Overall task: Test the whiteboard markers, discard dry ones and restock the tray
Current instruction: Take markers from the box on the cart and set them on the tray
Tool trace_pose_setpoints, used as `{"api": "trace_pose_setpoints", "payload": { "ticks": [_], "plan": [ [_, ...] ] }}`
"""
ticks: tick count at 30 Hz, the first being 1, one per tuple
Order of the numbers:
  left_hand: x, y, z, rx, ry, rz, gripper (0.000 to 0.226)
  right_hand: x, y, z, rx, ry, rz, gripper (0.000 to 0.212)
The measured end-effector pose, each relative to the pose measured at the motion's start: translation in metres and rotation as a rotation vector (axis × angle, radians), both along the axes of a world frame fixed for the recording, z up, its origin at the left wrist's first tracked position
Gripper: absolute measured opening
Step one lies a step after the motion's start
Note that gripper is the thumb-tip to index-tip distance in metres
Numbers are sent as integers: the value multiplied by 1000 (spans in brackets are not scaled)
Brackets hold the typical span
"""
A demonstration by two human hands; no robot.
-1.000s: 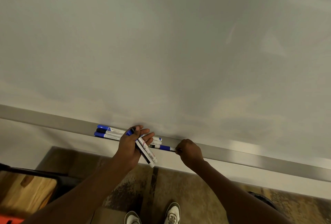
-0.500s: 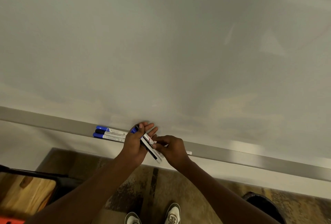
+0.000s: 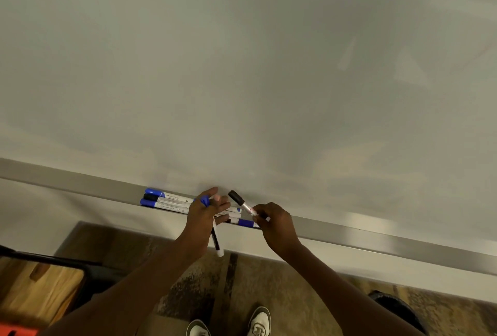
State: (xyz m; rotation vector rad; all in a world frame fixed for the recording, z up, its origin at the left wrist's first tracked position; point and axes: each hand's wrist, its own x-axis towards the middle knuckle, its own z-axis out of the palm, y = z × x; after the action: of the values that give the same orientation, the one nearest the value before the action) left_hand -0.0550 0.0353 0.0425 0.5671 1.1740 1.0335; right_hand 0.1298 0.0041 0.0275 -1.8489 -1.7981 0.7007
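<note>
A large whiteboard (image 3: 242, 66) fills the view, with a grey marker tray (image 3: 80, 183) along its bottom edge. Three markers (image 3: 166, 201), two blue-capped and one black-capped, lie side by side on the tray's left part. My left hand (image 3: 201, 217) grips a small bundle of markers; a blue cap shows above my fingers and a black-and-white one (image 3: 216, 241) hangs down below. My right hand (image 3: 274, 221) pinches a black-capped marker (image 3: 239, 201), cap pointing up-left toward the board. Another blue-capped marker (image 3: 246, 223) lies on the tray between my hands.
A wooden-topped table with a dark frame (image 3: 40, 284) stands at the lower left. My two shoes (image 3: 228, 325) stand on a brown patterned floor. A dark round object (image 3: 398, 311) sits on the floor at the lower right.
My right hand left the tray, came to the bundle in my left hand and drew one black-capped marker out to the right. The left hand's bundle has tilted downward.
</note>
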Motion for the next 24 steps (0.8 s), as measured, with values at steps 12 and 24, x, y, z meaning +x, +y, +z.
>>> {"api": "trace_pose_setpoints", "payload": {
  "ticks": [12,24],
  "plan": [
    [-10,-14,-15,800,1795,-1041,93,29,1,-44,36,-490,12,32],
    [-22,-14,-37,866,1849,-1094,79,26,11,-44,-72,-475,-74,14]
  ]
}}
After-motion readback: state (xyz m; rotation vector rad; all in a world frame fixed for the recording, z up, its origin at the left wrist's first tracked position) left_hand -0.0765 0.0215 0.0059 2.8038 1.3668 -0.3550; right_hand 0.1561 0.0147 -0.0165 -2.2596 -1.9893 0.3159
